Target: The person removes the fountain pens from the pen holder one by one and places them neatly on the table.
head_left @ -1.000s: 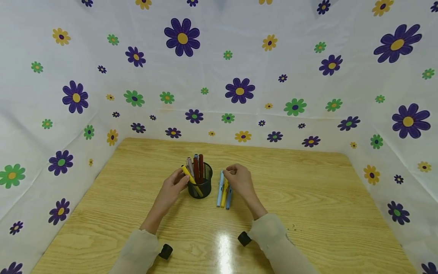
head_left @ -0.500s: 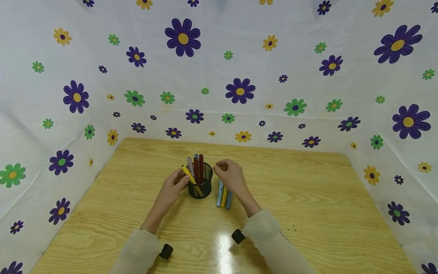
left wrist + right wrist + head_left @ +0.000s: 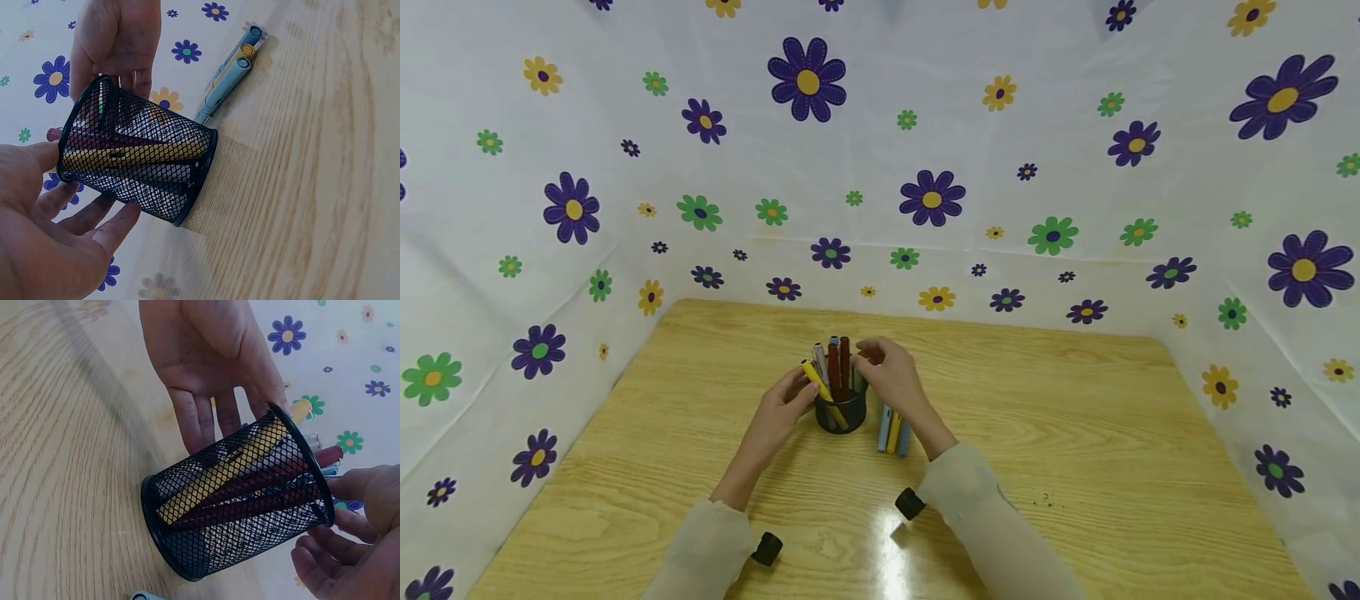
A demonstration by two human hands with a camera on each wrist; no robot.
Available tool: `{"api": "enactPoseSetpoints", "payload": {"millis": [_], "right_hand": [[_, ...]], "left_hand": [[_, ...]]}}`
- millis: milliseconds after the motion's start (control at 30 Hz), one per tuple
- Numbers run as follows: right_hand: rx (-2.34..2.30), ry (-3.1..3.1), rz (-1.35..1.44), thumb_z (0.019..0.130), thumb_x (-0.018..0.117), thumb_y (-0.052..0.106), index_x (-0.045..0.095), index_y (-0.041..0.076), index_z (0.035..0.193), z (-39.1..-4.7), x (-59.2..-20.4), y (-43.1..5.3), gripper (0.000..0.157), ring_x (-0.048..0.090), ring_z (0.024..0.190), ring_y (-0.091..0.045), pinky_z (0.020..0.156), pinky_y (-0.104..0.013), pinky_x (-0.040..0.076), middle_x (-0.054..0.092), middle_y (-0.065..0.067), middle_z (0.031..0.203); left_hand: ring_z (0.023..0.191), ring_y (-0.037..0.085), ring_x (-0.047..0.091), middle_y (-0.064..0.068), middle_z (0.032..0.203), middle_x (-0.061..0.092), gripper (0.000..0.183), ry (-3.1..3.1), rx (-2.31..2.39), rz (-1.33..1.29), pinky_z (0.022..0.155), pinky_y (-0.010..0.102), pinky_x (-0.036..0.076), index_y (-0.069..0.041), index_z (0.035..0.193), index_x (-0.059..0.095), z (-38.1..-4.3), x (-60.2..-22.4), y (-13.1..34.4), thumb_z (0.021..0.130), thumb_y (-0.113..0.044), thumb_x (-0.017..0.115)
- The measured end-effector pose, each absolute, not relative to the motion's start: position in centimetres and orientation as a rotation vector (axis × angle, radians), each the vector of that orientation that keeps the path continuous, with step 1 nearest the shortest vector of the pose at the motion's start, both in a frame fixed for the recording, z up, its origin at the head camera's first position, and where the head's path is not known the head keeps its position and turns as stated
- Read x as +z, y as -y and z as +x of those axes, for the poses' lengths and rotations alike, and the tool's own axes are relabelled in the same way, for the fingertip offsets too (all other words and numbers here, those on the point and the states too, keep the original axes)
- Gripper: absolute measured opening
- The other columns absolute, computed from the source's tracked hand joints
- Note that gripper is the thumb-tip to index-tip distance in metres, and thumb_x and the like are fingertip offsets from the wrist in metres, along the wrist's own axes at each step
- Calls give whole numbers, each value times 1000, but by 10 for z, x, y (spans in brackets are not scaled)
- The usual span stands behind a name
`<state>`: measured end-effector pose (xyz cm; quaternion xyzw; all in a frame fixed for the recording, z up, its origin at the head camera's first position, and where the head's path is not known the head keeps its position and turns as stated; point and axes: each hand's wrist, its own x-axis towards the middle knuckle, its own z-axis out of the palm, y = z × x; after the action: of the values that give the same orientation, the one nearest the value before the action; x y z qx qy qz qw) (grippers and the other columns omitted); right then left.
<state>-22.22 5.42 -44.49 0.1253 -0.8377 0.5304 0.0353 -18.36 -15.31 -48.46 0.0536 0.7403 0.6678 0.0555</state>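
Note:
A black mesh pen cup stands on the table. My left hand holds it at its left side, thumb at the rim and fingers curved round the wall. Inside lean a yellow pen, two dark red pens, a grey pen and a light blue one. My right hand is at the cup's right rim; in the right wrist view its thumb meets the rim, its fingers loosely bent, no pen showing between them. Right of the cup lie a light blue pen, a yellow pen and a blue pen.
The wooden table extends on all sides of the cup. A white cloth with printed flowers walls in the back and sides. Small dark specks lie on the right. Each cuff bears a small black device.
My right hand has moved left from above the far ends of the laid-out pens to the cup's right rim. The left hand keeps its hold on the cup.

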Motion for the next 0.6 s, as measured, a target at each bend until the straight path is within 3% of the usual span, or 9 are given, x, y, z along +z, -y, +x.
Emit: {"api": "enactPoseSetpoints", "payload": {"millis": [233, 400, 600], "right_hand": [[1647, 2603, 372, 100, 70, 19, 68, -2, 127, -230, -449, -47, 35, 67, 104, -32, 82, -40, 60, 72, -16, 113], [1680, 2620, 377, 102, 69, 19, 66, -2, 130, -233, -453, -43, 35, 67, 109, -32, 90, -43, 59, 71, -16, 118], [1691, 2602, 406, 102, 69, 19, 70, 0, 125, -237, -456, -40, 30, 67, 107, -30, 90, -43, 59, 72, -14, 116]], "left_hand": [[142, 39, 46, 27, 155, 44, 59, -2246, 2030, 168, 113, 50, 44, -1, 159, 35, -183, -485, 152, 110, -25, 56], [142, 38, 45, 26, 155, 44, 58, -2241, 2033, 177, 114, 49, 44, -2, 159, 35, -183, -485, 153, 110, -24, 56], [142, 38, 45, 25, 155, 44, 59, -2240, 2034, 171, 113, 49, 45, -2, 160, 35, -183, -484, 153, 110, -26, 56]]}}
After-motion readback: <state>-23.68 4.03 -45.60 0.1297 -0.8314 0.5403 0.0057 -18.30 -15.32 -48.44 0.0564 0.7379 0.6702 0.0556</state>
